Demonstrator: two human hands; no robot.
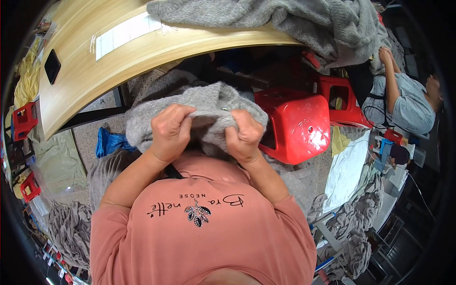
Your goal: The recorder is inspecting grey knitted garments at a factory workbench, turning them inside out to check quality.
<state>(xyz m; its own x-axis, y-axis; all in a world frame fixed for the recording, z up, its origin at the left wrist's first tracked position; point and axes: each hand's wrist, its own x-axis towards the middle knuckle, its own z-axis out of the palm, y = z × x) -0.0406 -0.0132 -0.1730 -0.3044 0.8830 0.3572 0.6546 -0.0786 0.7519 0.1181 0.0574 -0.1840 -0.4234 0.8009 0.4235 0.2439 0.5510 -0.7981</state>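
Pink shirt (204, 247) fills the foreground while left hand (171, 133) and right hand (245, 136), both curled closed, pinch grey knit fabric (202, 99).

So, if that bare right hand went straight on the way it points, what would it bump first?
Probably the bunched, fuzzy grey knitted fabric the right hand is pinching, since its folds lie just ahead. Past that might come the pale wood-grain table, but depth is unclear.
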